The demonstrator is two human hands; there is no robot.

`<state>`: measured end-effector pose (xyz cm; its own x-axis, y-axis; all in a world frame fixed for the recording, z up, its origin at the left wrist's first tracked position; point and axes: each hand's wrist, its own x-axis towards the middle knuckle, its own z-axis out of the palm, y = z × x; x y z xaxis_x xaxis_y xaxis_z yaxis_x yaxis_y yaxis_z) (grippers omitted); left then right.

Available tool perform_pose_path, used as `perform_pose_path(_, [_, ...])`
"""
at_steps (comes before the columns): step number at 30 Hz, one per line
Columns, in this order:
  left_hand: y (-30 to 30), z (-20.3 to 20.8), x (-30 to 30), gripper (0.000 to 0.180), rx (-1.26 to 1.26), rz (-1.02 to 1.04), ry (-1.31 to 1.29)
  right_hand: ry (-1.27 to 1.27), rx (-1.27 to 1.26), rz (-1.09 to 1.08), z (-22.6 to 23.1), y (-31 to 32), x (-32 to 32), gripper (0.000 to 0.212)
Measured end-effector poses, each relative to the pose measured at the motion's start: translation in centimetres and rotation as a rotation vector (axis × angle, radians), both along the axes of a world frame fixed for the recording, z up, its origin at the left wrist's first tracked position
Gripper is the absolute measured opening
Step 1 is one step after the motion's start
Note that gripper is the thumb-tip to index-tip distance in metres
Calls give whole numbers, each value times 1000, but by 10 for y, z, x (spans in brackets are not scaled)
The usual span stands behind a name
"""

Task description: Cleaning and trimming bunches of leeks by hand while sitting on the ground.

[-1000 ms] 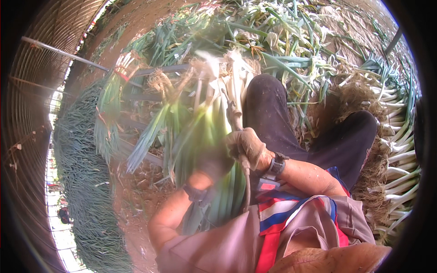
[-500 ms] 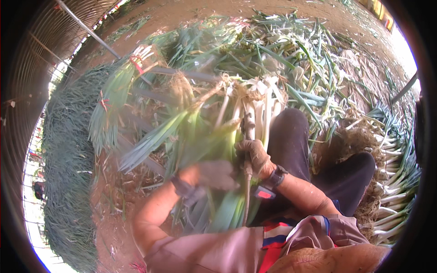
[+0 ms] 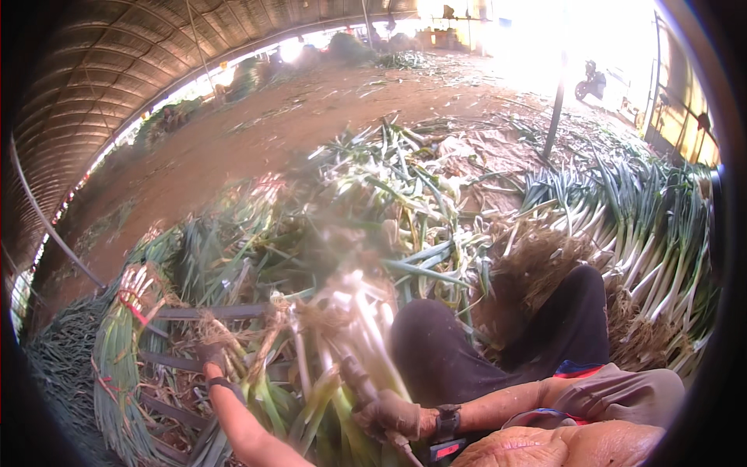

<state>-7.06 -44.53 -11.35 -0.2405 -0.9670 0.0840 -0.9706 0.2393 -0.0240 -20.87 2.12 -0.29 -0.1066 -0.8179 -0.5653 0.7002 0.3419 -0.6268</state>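
Observation:
My right hand (image 3: 395, 414), in a dirty pale glove, is closed round a mud-coloured rod (image 3: 358, 379) with a thicker, knobbly upper part; a thin tail runs out below the fist. Against it and in front of it lie several long green onions (image 3: 373, 323) with white stalks and green leaves, their root ends blurred. Farther left, my gloved left hand (image 3: 212, 355) reaches to the brown, rooty ends of other green onions (image 3: 233, 342). Its fingers are mostly hidden there, so their grip does not show.
Metal bars (image 3: 210, 313) run under the onions on the left, beside a bundle tied with red string (image 3: 124, 366). Stripped leaves (image 3: 420, 191) lie ahead of my knees. Rows of green onions (image 3: 646, 241) are at right. A thin post (image 3: 557, 109) stands beyond.
My view has tilted up and swung right. My left hand has moved from beside the right hand out to the onions at left. The right hand keeps hold of the rod.

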Motion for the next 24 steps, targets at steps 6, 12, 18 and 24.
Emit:
perform_pose_path(6, [66,-5,23,32,-170,-97,293,64,-32,-40,-47,-8,18,24])
perform_pose_path(12, [195,120,6,36,-265,-395,595,241,-98,2,-26,11,11,15])
perform_pose_path(18, [358,252,-31,40,-273,-821,600,1026,-510,-67,-77,-1,18,18])
perform_pose_path(24, [355,227,-146,44,-97,-972,375,1202,-614,5,-84,27,10,14])
